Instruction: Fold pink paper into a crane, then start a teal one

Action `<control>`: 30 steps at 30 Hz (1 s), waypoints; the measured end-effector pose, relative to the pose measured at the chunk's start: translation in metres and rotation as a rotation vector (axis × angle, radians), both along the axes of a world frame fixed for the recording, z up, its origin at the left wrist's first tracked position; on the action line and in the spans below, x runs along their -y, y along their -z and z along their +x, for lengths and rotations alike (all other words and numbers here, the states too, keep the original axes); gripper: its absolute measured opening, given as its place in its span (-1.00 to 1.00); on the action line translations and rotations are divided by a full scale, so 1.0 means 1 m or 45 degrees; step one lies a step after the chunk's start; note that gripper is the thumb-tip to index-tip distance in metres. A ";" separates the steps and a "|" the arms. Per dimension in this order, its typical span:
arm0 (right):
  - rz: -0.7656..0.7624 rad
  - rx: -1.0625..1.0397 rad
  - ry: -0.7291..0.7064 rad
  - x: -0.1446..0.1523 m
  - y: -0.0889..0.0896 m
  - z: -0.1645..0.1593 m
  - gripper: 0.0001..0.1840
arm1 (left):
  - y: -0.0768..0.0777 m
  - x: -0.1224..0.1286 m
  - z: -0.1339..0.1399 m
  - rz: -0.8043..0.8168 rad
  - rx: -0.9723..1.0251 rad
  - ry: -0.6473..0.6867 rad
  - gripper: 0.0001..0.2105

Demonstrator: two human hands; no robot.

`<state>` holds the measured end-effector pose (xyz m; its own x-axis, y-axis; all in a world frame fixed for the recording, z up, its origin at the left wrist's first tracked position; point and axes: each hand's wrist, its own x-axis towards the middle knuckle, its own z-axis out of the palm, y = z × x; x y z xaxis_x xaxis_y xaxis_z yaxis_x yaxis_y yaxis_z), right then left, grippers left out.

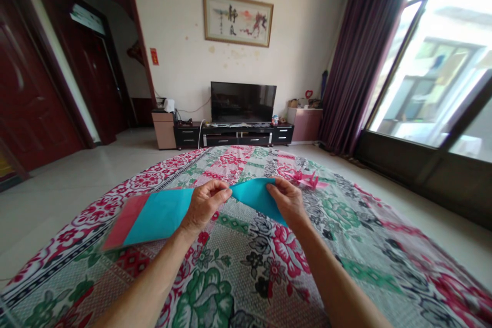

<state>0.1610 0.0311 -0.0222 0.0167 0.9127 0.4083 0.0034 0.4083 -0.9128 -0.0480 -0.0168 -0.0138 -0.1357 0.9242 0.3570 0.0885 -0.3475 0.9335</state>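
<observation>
A sheet of blue paper (253, 196), folded to a point on its left, is stretched between my hands just over the tablecloth. My left hand (207, 204) pinches the pointed left corner between thumb and fingers. At the upper right edge, my right hand (286, 199) grips the paper, thumb on the near face. Behind my left hand lies a stack of blue paper (159, 215) with a pink-red part (125, 223) at its left end, seemingly in a clear sleeve. Beyond my right hand sits a pink folded-paper piece (307, 180) with pointed tips.
A flowered cloth (215, 292) covers the rounded table under my arms. Past its far edge stand a low black cabinet (226, 138) and a television (243, 102). A window (442, 72) with a dark purple curtain (369, 56) is on the right, and red doors (34, 77) are on the left.
</observation>
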 end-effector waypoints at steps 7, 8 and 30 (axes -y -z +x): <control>0.086 0.051 0.063 -0.001 -0.002 -0.001 -0.74 | -0.005 0.000 0.002 0.031 -0.019 -0.066 -0.85; 0.105 0.068 0.082 -0.001 -0.002 -0.001 -0.74 | -0.004 0.000 0.002 0.036 -0.012 -0.082 -0.85; 0.055 -0.023 0.059 0.003 0.001 -0.008 -0.75 | -0.004 -0.002 0.004 0.188 -0.001 -0.233 -0.59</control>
